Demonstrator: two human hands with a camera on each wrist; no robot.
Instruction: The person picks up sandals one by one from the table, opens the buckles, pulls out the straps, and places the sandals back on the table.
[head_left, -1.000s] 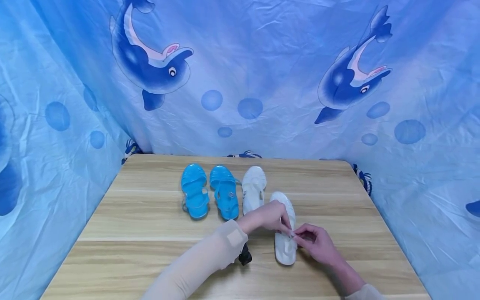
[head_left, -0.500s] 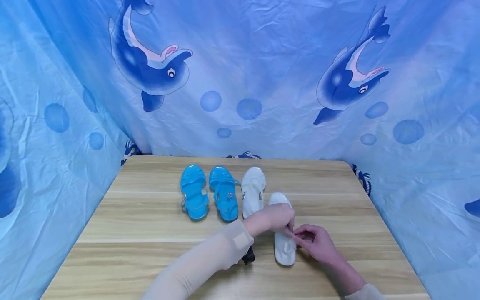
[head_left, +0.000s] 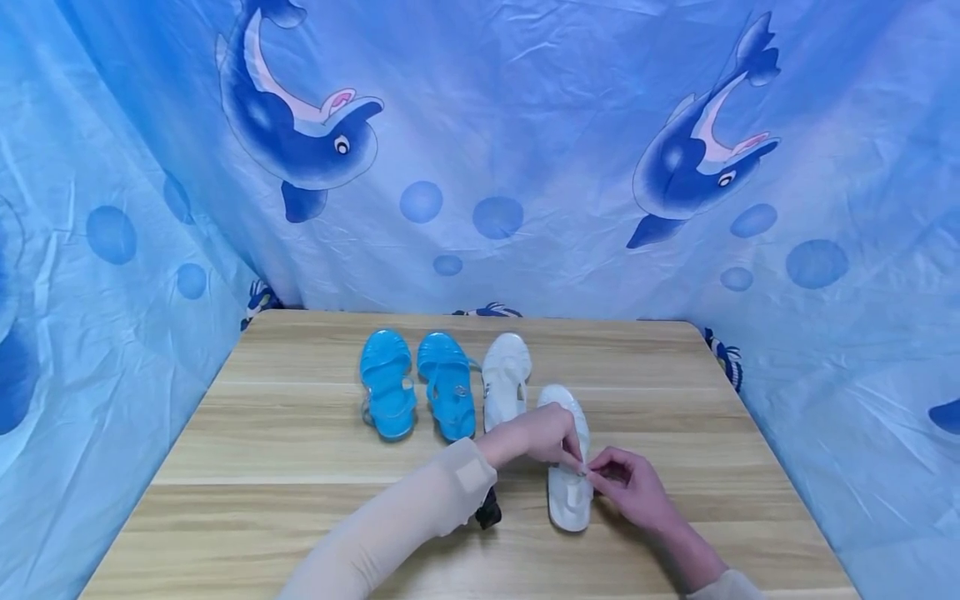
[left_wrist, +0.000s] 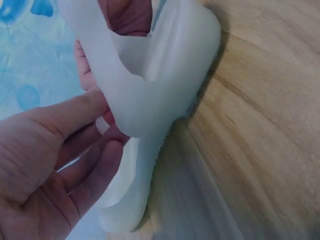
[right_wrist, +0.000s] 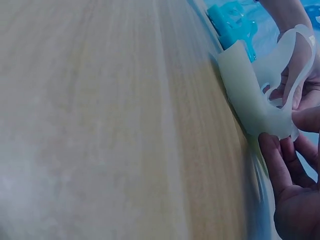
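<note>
A white sandal [head_left: 570,504] lies on the table, its toe pointing away from me. Over its strap, my left hand [head_left: 538,433] reaches across from the left and pinches the strap near the buckle area. My right hand [head_left: 636,490] pinches the strap's other part from the right side, the fingertips of both hands meeting. In the left wrist view, the thumb and fingers of the left hand [left_wrist: 50,155] close on the pale strap [left_wrist: 135,95] beside the sole. In the right wrist view, the right hand [right_wrist: 295,195] holds the heel end of the sandal [right_wrist: 240,85]. Fingers hide the fastening itself.
Another white sandal [head_left: 507,367] lies just left of the handled one, partly behind the left wrist. Two blue sandals [head_left: 387,383] stand side by side farther left on the wooden table [head_left: 300,467]. A blue dolphin-print curtain [head_left: 465,108] hangs behind and along both sides.
My left hand has swung slightly right over the sandal and then come back left. The right hand has kept its place. The other sandals have not moved.
</note>
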